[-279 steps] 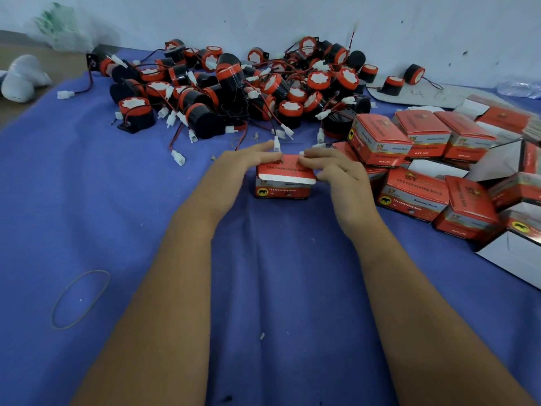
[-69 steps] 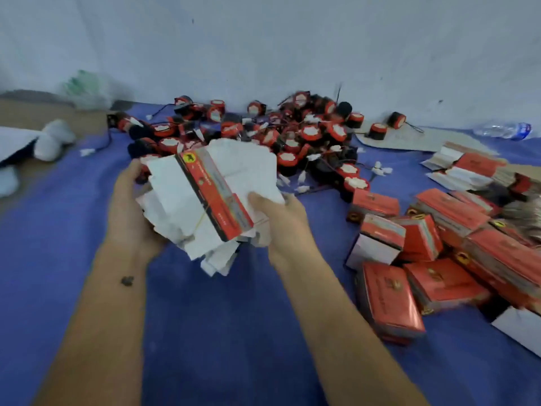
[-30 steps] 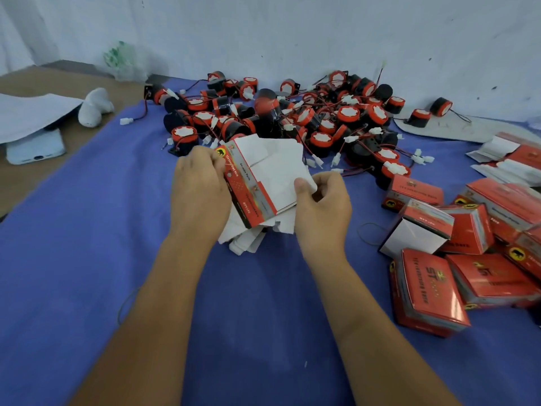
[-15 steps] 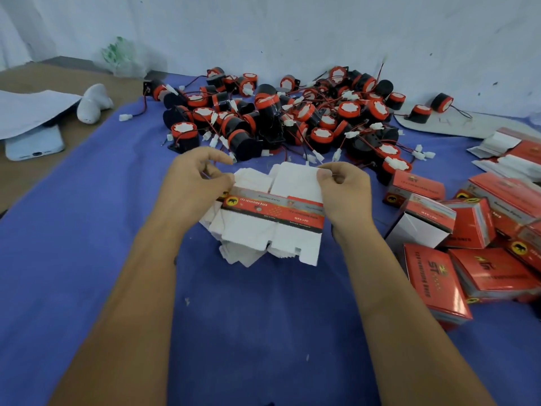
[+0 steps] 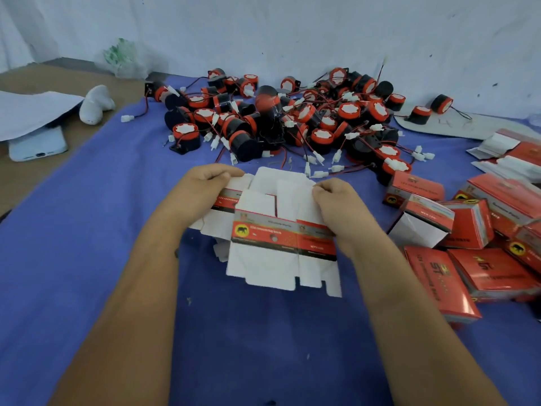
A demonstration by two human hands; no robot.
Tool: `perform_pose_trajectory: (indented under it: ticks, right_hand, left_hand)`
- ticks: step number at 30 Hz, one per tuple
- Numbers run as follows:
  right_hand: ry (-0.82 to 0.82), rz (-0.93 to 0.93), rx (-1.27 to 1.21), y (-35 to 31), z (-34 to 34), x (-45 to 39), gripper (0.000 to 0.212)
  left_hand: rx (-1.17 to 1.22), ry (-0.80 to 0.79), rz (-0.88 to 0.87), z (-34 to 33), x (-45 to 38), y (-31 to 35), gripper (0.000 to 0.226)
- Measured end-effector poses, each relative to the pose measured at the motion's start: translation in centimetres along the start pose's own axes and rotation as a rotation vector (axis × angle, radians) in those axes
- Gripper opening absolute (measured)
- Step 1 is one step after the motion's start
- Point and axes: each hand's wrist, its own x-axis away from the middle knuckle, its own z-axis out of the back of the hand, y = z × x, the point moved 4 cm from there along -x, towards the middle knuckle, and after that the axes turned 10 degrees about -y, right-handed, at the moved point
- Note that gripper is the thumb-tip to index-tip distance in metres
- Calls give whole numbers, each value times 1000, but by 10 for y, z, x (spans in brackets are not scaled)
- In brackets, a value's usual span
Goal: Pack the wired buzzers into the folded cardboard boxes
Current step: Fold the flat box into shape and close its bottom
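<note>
While a large heap of wired buzzers (image 5: pixel 292 118) remains unpacked at the far side of the desk (image 5: pixel 87 230), I judge the task well short of complete. A group of closed red boxes (image 5: pixel 474 244) lies at the right, apparently done, though I cannot see inside them; 1 box (image 5: pixel 421 227) among them shows a white end face. More flattened cartons (image 5: pixel 509 153) wait at the far right.

In front of me, near centre, I hold a stack of flat box blanks (image 5: pixel 281 230), not yet folded. So the step in hand looks like separating 1 blank for folding; no buzzer is in my hands.

My left hand (image 5: pixel 199 191) has its fingers (image 5: pixel 216 171) curled over the far left edge of the stack, pinching it. My right hand (image 5: pixel 339 203) has its fingers (image 5: pixel 325 186) curled and pinching the far right edge of the top blank. Both grips are closed on cardboard.

A phone (image 5: pixel 38 145) under paper sheets (image 5: pixel 35 109) lies at the far left, off the blue cover.
</note>
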Motion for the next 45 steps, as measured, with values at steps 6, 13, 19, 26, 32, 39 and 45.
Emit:
perform_pose_trajectory:
  ticks: [6,13,19,26,32,39,45]
  right_hand:
    - [230,-33,-275,4,-47,-12,8]
    - [42,-71,-1032,-12,-97,-44,10]
    - [255,118,-1123,6,-52,-45,7]
    - [385,130,-999,36,16,-27,15]
    - [246,174,-1116,33,18,-20,39]
    - [305,202,-493,29,20,-13,58]
    - [346,544,426,2,-12,3,75]
  left_hand:
    - [-290,208,-63,29,16,8,37]
    - [-263,617,-52,42,22,10,40]
    - [-502,401,-51,-5,17,33,36]
    - [-1053,-37,273,-23,-7,15,91]
    - [-46,397,-118,-44,-10,58,48]
    - [689,271,-33,-71,-23,26,20]
    - [709,404,-36,-75,-19,10,30]
